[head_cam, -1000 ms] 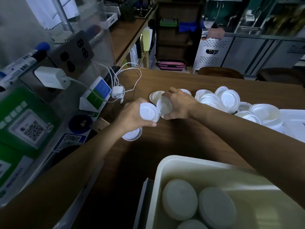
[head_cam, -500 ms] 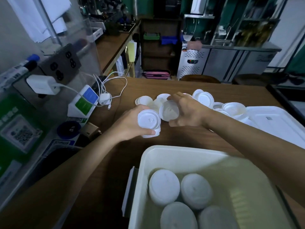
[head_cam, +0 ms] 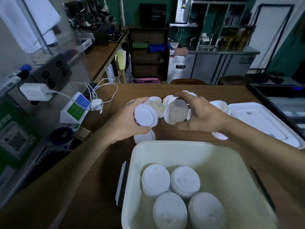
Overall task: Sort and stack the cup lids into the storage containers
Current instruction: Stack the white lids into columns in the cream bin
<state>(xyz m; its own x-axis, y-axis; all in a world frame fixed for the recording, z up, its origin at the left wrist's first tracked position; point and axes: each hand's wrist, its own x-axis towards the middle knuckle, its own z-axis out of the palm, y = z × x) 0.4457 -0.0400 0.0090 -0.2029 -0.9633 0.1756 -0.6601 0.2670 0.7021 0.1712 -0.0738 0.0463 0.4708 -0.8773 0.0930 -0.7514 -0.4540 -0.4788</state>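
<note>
1. Nearest me, the storage container (head_cam: 181, 144) sits on the wooden table (head_cam: 165, 90). It is smooth cream plastic with rounded corners. Four stacks of lids (head_cam: 156, 180) stand packed side by side inside it, their matte white domed tops up.

2. Just behind its far rim, a single lid (head_cam: 145, 138) lies flat on the wood, under my left hand (head_cam: 125, 123).

3. That hand's fingers and thumb curl round a short stack (head_cam: 145, 117) of nested lids, tilted so its ridged top faces me. My right hand (head_cam: 203, 116) pinches one loose lid (head_cam: 176, 113) by the rim, fingertips above and thumb below. The lid's hollow, slightly translucent underside is turned my way.

4. A second ago both hands worked low at the pile, with the loose lid pressed close against the stack. Now they have risen and drawn back toward the container, and a gap has opened between lid and stack. I judge the lid still has to be turned and seated on the stack. The stack looks close to joining the four in the container, which still has room along its far side.

5. Farther back, the unsorted lids (head_cam: 217, 104) lie heaped, thin round shells overlapping at odd angles. The container's flat white cover (head_cam: 257, 119) rests to the right of them, and a white charger cable (head_cam: 105, 90) loops at the table's left edge.
</note>
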